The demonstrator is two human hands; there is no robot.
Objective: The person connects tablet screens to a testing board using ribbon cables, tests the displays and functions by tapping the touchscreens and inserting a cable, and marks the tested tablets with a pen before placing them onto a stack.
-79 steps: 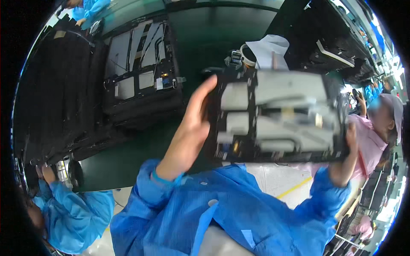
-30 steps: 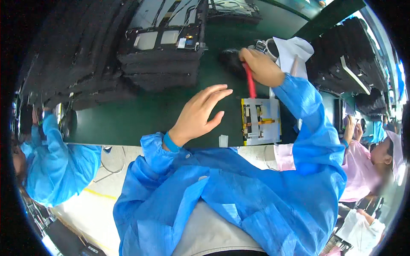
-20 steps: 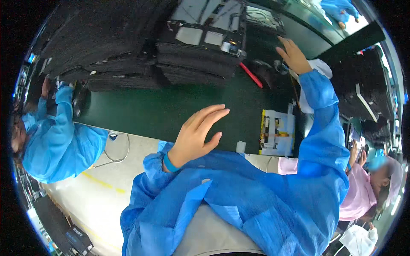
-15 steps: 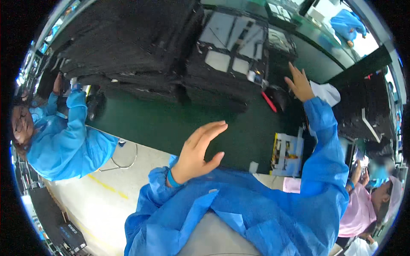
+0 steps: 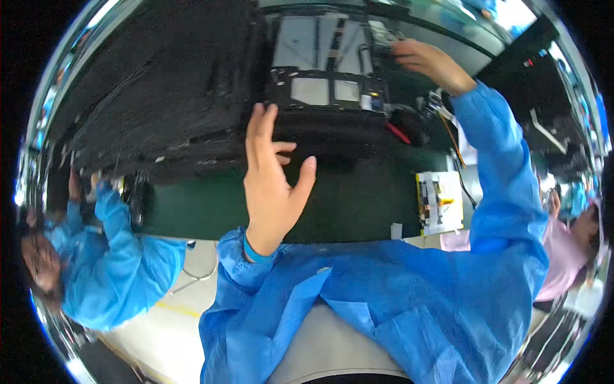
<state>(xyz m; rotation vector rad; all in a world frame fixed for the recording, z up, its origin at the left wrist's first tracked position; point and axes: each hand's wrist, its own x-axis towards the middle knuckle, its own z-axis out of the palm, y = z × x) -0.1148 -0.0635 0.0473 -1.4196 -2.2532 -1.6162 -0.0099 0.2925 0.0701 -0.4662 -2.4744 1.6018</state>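
Observation:
My left hand (image 5: 272, 185) is raised over the front of the bench, fingers stretched out and thumb apart, holding nothing. Its fingertips are nearest the front left corner of a stack of black trays. In the top tray (image 5: 332, 75) lie flat grey and white panels with dark strips and a small board. My right hand (image 5: 430, 61) is beyond that tray's right edge. Its fingers reach leftward, slightly bent and a little blurred, with nothing visible in them. Close to the fingertips lies a pale flat part (image 5: 382, 32); whether they touch it cannot be told.
A large black stack (image 5: 153, 96) fills the left of the green bench (image 5: 345, 205). Right of the trays are a red-handled tool (image 5: 398, 132) and a cable (image 5: 462, 182). A white panel (image 5: 441, 203) lies near the front edge. Co-workers sit at both sides.
My left hand has moved forward and left toward the trays. My right hand has moved farther away and leftward, its fingers now pointing left. The view has shifted too.

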